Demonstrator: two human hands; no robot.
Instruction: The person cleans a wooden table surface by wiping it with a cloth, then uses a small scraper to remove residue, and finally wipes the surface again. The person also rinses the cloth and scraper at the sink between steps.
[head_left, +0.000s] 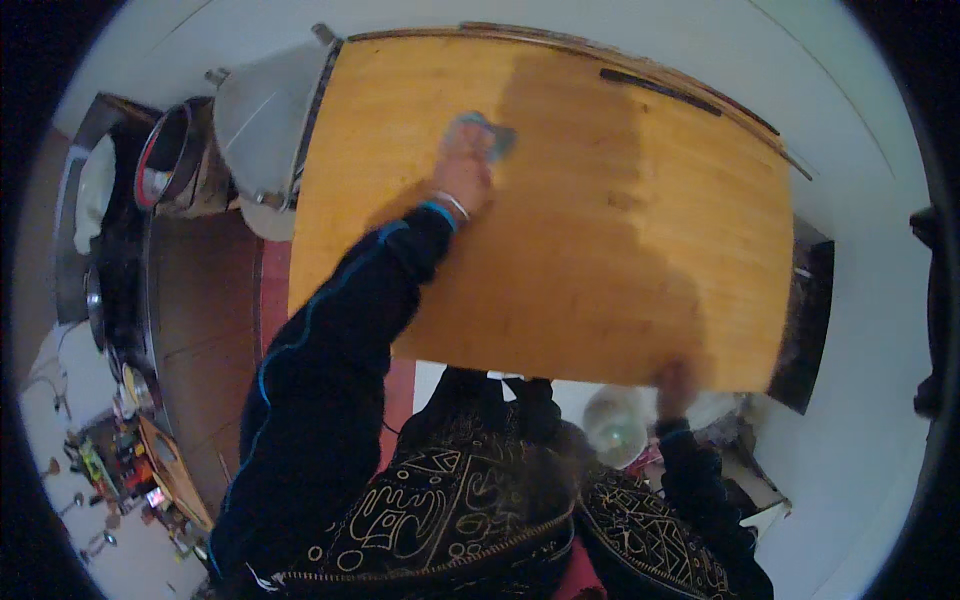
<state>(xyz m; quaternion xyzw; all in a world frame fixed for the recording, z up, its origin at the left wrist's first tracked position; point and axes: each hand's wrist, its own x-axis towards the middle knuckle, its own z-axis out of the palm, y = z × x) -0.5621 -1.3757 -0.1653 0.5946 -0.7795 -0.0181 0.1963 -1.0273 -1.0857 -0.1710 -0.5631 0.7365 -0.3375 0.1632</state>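
Note:
A yellowish wooden tabletop (570, 247) spreads before me, with shadows across its middle. My left hand (466, 169) reaches over its far left part and presses a bluish-grey cloth (502, 142) against the surface. The hand and cloth are slightly blurred, and a pale bracelet circles that wrist. Close to my body, my right hand (677, 382) is at the tabletop's near right edge. It is blurred, so its finger shape is unclear.
A dark strip (660, 91) lies by the far edge, near thin wooden strips. Left of the table stand a whitish rounded panel (262, 135) and a red-rimmed round container (142, 172). A dark box-like object (806, 337) is at the right. A clear rounded object (615, 427) shows below the near edge.

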